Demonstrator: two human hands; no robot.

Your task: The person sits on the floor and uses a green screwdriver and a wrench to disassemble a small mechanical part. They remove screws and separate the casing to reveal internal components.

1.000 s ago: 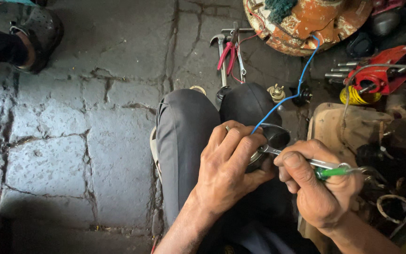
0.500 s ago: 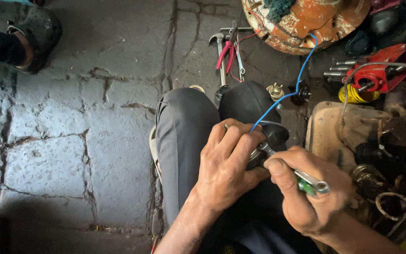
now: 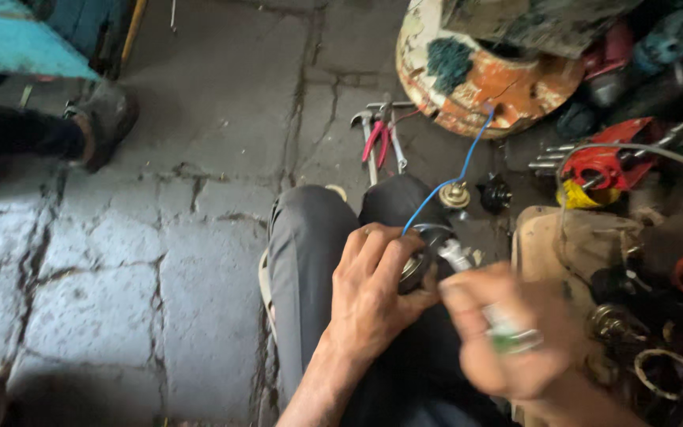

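My left hand [image 3: 373, 296] is wrapped around a small round metal part [image 3: 419, 265] that rests on my knee. A thin blue wire [image 3: 462, 170] runs from that part up to a large rusty orange-and-white round housing [image 3: 484, 75]. My right hand [image 3: 507, 340], blurred by motion, grips a green-handled screwdriver [image 3: 507, 336]. The shiny metal shaft of the screwdriver [image 3: 456, 255] points at the round part. Both hands work over my grey-trousered legs [image 3: 302, 253].
Red-handled pliers and a hammer [image 3: 377, 138] lie on the cracked stone floor ahead. A small brass fitting [image 3: 455, 195] and a dark knob [image 3: 495, 192] sit nearby. Red tools, cables and metal rings crowd the right side [image 3: 618, 162]. Another person's shoe [image 3: 100, 119] stands at the upper left.
My right hand with the screwdriver has swung down and left and is now blurred. The view has shifted slightly. My left hand has stayed on the round part.
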